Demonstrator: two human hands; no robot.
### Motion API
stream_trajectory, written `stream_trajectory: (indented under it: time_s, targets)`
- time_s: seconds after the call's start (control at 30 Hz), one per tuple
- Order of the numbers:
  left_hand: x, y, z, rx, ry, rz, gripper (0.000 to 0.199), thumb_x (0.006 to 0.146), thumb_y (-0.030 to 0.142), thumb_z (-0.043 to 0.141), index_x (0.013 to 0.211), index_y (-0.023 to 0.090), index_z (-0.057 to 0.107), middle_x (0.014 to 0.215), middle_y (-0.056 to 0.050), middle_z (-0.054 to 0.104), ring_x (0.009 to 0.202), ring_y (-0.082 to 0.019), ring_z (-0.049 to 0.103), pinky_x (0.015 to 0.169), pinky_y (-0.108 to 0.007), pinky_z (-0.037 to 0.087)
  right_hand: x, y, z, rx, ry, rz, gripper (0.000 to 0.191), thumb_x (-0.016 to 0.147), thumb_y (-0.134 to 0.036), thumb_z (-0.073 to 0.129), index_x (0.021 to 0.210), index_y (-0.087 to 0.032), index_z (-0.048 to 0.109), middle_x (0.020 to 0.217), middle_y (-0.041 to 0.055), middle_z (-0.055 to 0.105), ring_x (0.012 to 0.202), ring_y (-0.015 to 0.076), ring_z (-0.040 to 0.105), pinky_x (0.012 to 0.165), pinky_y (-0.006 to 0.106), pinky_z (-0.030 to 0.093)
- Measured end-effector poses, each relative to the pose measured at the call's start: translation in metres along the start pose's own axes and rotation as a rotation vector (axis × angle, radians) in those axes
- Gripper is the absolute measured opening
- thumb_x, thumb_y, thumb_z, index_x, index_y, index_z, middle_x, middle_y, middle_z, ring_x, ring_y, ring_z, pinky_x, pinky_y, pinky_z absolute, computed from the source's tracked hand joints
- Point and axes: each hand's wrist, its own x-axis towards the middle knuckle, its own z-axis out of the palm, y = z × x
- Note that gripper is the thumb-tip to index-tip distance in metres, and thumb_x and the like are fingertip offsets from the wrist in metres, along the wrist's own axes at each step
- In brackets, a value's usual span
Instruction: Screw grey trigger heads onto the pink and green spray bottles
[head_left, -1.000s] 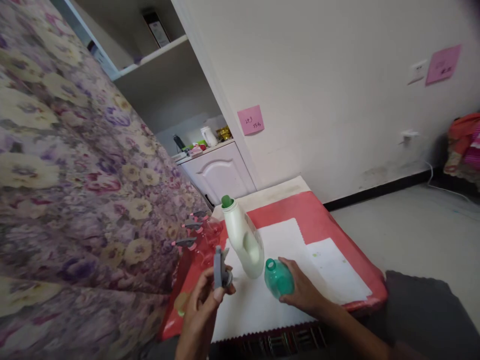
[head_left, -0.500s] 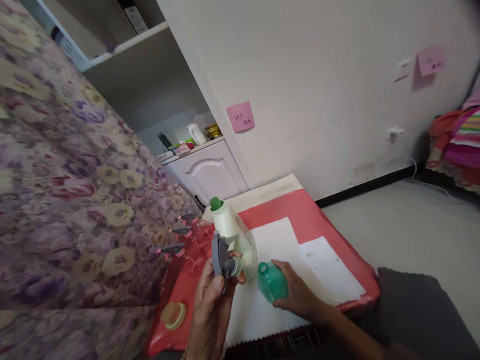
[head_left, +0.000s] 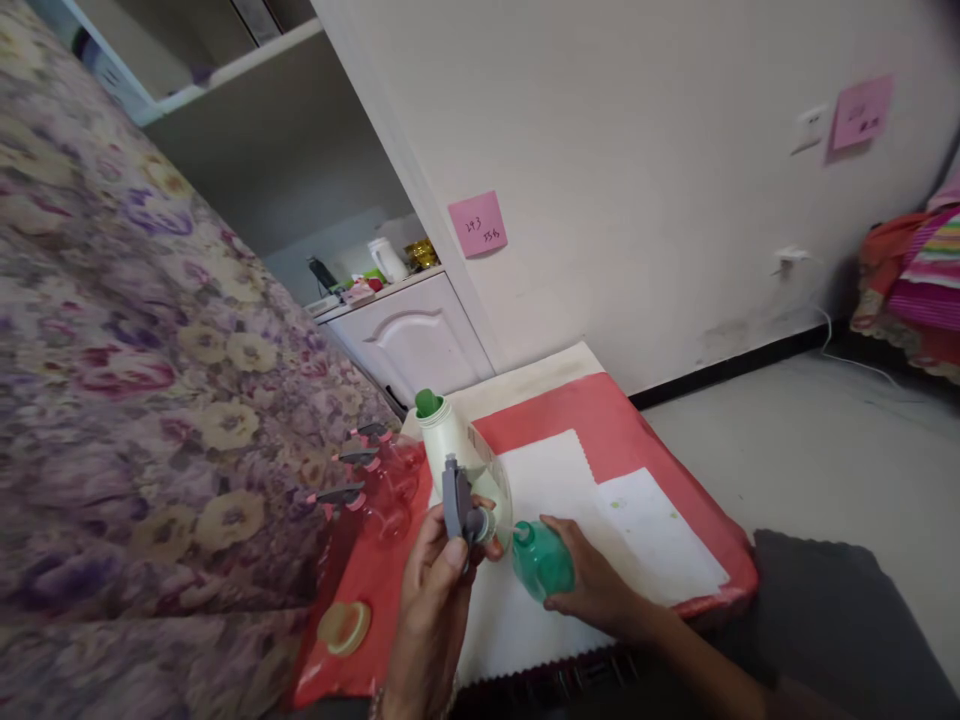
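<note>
My left hand (head_left: 442,590) is closed on a grey spray head (head_left: 459,508), whose collar points right. A thin tube runs from the collar to the mouth of a green translucent bottle (head_left: 544,565). My right hand (head_left: 592,580) holds that bottle from its right side, its neck tilted toward the spray head. Behind my left hand stands a large pale jug (head_left: 450,435) with a green spout and no cap on it. A yellowish round cap (head_left: 346,628) lies on the red cover, left of my left hand.
Several clear spray bottles (head_left: 386,510) with grey and pink heads stand at the table's left edge beside a floral curtain (head_left: 187,400). White cloths (head_left: 645,530) lie on the red-covered table (head_left: 600,400). A dark stool or seat (head_left: 832,610) is at the right.
My left hand has moved right with the spray head, closer to the green bottle. The thin tube now shows, its end at the bottle's mouth. My right hand has hardly moved.
</note>
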Motion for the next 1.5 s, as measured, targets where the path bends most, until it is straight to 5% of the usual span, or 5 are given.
stream_trajectory:
  time_s: [0.4, 1.2, 1.33, 1.5]
  targets:
    - [0.017, -0.064, -0.004, 0.158, -0.030, -0.145, 0.031, 0.084, 0.041, 0.064, 0.103, 0.018, 0.064, 0.080, 0.000, 0.057, 0.058, -0.008, 0.043, 0.057, -0.022, 0.036, 0.002, -0.005, -0.002, -0.032, -0.009, -0.006, 0.093, 0.057, -0.016, 0.077, 0.140, -0.022, 0.036, 0.137, 0.0135, 0.047, 0.130, 0.0329, 0.044, 0.111, 0.051, 0.034]
    - [0.015, -0.080, -0.001, 0.170, -0.070, -0.132, 0.031, 0.085, 0.046, 0.061, 0.101, 0.019, 0.060, 0.068, 0.004, 0.056, 0.052, -0.009, 0.043, 0.056, -0.023, 0.035, 0.001, -0.012, -0.006, -0.031, 0.015, -0.047, 0.093, 0.057, -0.021, 0.079, 0.141, -0.023, 0.039, 0.135, 0.0115, 0.049, 0.127, 0.0343, 0.045, 0.109, 0.053, 0.036]
    - [0.016, -0.083, -0.005, 0.174, -0.082, -0.127, 0.030, 0.086, 0.045, 0.060, 0.103, 0.019, 0.061, 0.073, 0.003, 0.058, 0.055, -0.010, 0.045, 0.058, -0.024, 0.037, 0.006, -0.029, -0.017, 0.008, 0.088, -0.163, 0.068, 0.070, -0.027, 0.073, 0.133, -0.020, 0.048, 0.127, 0.0114, 0.054, 0.119, 0.0294, 0.051, 0.105, 0.047, 0.040]
    - [0.018, -0.084, -0.007, 0.168, -0.077, -0.142, 0.029, 0.084, 0.044, 0.063, 0.100, 0.020, 0.062, 0.072, 0.004, 0.057, 0.059, -0.010, 0.045, 0.061, -0.023, 0.036, 0.025, -0.061, -0.023, 0.040, 0.113, -0.174, 0.036, 0.072, -0.018, 0.067, 0.107, -0.023, 0.064, 0.092, 0.0011, 0.059, 0.085, 0.0189, 0.058, 0.080, 0.034, 0.049]
